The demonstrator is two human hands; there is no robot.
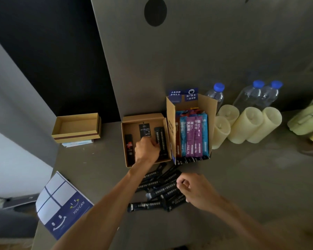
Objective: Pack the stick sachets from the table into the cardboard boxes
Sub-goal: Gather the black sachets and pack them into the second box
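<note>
Sachets (163, 188), dark and stick-shaped, are heaped loosely on the surface (242, 174), just at 6 o'clock from two cardboard boxes. At the heap's 3 o'clock edge the right hand (195, 190) is held with its fingers curled in; whether a stick is pinched cannot be told. At 12 o'clock from the heap, the low box (145, 118) is entered by the left hand (146, 148), whose curled fingers are closed on one dark sachet (160, 138) laid along the box's 3 o'clock wall. A black card (144, 131) and a small black pack (129, 146) are also seen lying on its floor. Touching that box at 3 o'clock, the tall box (171, 123) is stood open and filled with upright coloured sticks (193, 136). Further towards 3 o'clock candles (249, 123) are laid, with bottles (256, 94) stood at their 12 o'clock. An open tray (76, 123) is placed at 9 o'clock and a leaflet (62, 204) at 7 o'clock.
</note>
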